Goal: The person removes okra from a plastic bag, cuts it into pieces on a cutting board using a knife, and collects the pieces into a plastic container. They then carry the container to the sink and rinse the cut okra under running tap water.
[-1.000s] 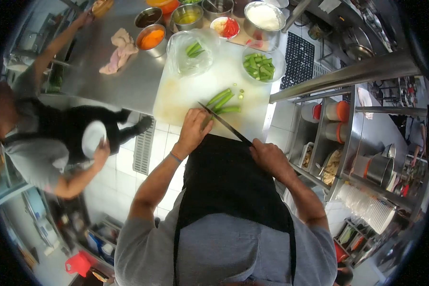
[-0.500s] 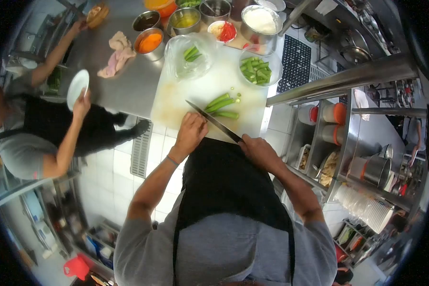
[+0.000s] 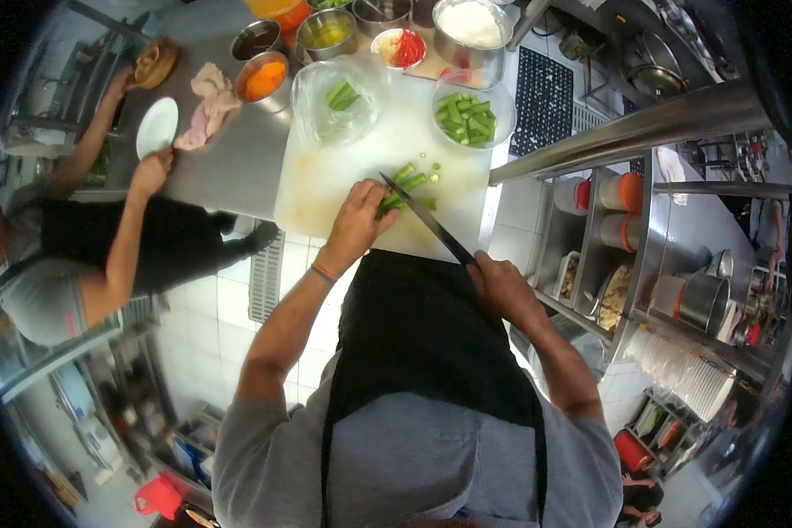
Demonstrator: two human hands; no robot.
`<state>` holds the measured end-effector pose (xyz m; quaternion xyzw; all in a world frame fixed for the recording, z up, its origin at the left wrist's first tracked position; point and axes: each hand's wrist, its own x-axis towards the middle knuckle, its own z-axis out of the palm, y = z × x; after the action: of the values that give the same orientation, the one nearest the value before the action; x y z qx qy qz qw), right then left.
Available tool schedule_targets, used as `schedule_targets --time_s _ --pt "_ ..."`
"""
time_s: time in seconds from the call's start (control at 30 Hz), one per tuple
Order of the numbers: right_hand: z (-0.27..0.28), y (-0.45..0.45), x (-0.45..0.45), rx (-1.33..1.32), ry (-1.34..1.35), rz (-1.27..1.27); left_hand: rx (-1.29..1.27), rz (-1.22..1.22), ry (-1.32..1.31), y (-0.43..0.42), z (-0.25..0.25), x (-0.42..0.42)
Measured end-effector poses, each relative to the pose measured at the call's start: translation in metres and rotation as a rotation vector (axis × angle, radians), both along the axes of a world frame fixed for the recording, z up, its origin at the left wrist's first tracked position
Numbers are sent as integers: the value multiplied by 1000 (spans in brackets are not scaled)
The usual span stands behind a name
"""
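Observation:
My right hand (image 3: 499, 283) is wrapped round the handle of a long kitchen knife (image 3: 429, 220). Its dark blade slants up and left across several green okra pods (image 3: 407, 182) on the white cutting board (image 3: 317, 189). With curled fingers my left hand (image 3: 358, 216) presses the pods down just left of the blade. Small cut-off ends lie beyond the pods. Toward the back right of the board stands a clear bowl (image 3: 471, 119) of chopped okra. A clear plastic bag (image 3: 339, 101) with more okra lies at the board's back left.
Metal containers of orange sauce (image 3: 264, 81), yellow liquid (image 3: 326, 35) and white cream (image 3: 473, 25) line the back. Raw chicken (image 3: 207, 106) lies on the steel counter, left of the board. A co-worker holds a white plate (image 3: 157, 128) there. A steel rail (image 3: 625, 141) runs along the right.
My left hand has moved forward onto the okra and now holds the pods. The knife has shifted right and its blade now lies over them. The co-worker's plate has moved toward the chicken.

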<state>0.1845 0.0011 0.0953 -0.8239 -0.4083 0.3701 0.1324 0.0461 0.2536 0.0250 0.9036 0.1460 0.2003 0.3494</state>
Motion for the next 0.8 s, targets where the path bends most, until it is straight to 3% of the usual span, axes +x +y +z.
schedule_targets --time_s 0.3,0.47,0.5,0.53,0.8 --pt "-38 43 -7 120 18 -17 2 4 -18 1 -4 -2" --pt "-4 35 -4 101 14 -73 -80 63 -8 -5 -3 2" --pt "1 29 -5 113 -11 -98 3 60 -42 -5 1 7" --pt "2 24 -4 110 -9 -100 88 56 -79 -4 3 11" --pt "-12 5 6 40 -39 -99 62 -38 -25 9 -17 20"
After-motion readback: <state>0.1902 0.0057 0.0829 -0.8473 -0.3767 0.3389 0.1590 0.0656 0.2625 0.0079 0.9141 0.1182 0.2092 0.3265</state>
